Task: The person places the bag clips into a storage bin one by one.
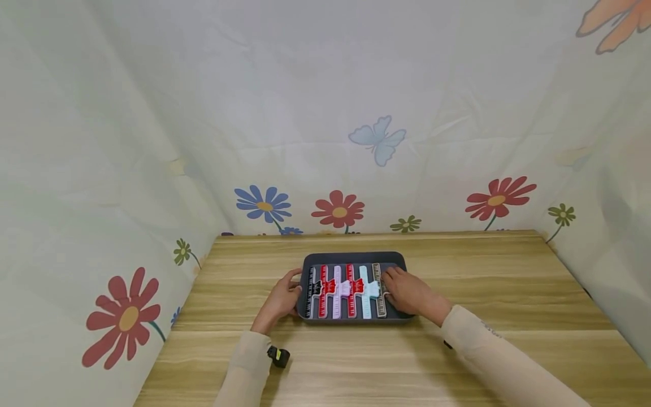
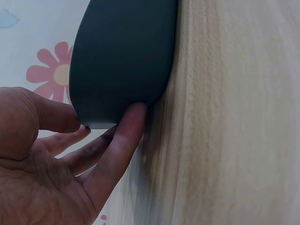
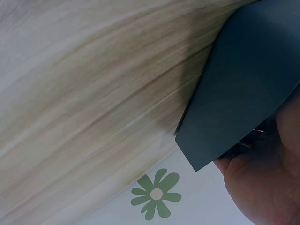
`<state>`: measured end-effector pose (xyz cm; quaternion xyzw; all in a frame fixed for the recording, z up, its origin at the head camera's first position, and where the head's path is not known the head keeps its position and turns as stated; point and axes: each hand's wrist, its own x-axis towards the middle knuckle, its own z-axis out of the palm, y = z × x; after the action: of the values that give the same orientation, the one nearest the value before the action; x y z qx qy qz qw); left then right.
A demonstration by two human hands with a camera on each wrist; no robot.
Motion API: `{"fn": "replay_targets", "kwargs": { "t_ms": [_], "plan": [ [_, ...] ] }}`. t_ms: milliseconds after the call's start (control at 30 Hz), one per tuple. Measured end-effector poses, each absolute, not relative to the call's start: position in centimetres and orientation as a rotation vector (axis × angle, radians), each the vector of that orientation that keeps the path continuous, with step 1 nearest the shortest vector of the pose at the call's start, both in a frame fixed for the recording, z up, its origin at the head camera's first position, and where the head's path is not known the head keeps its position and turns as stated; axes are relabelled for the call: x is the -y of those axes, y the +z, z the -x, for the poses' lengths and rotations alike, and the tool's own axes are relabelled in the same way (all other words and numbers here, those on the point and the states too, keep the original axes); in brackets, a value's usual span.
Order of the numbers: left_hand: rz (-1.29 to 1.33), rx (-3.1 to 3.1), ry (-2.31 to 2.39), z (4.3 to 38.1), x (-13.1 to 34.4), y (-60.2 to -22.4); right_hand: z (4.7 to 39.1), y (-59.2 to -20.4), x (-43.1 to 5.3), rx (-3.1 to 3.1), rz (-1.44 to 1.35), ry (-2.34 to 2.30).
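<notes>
Near the middle of the wooden table lies a dark grey tray [image 1: 356, 321] with several music page clips in a row. Each long bar carries a piano-key pattern. From the left come a black clip [image 1: 309, 299], a red clip [image 1: 322, 302], a lilac clip [image 1: 337, 305], a second red clip [image 1: 351, 305], a pale blue clip [image 1: 366, 305] and a black-and-gold clip [image 1: 380, 305]. My left hand [image 1: 282, 295] grips the tray's left end from outside. Inside the right end, my right hand [image 1: 408, 291] holds the black-and-gold clip by its handle, mostly hidden under the fingers.
The wooden table [image 1: 356, 367] extends around the tray on all sides. Behind it and at both sides hangs a pale curtain [image 1: 305, 113] printed with flowers and a butterfly. A black wrist camera [image 1: 278, 356] sits at the left cuff.
</notes>
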<state>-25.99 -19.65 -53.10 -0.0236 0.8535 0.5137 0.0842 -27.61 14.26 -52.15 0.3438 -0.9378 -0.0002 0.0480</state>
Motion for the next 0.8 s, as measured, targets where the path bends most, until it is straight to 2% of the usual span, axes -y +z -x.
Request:
{"fn": "replay_targets", "kwargs": {
  "t_ms": [800],
  "plan": [
    [0.086, -2.499, 1.581, 25.6, 19.8, -53.2, 27.2, -49.7, -15.8, 2.772, -0.822, 0.366]
  ]
}}
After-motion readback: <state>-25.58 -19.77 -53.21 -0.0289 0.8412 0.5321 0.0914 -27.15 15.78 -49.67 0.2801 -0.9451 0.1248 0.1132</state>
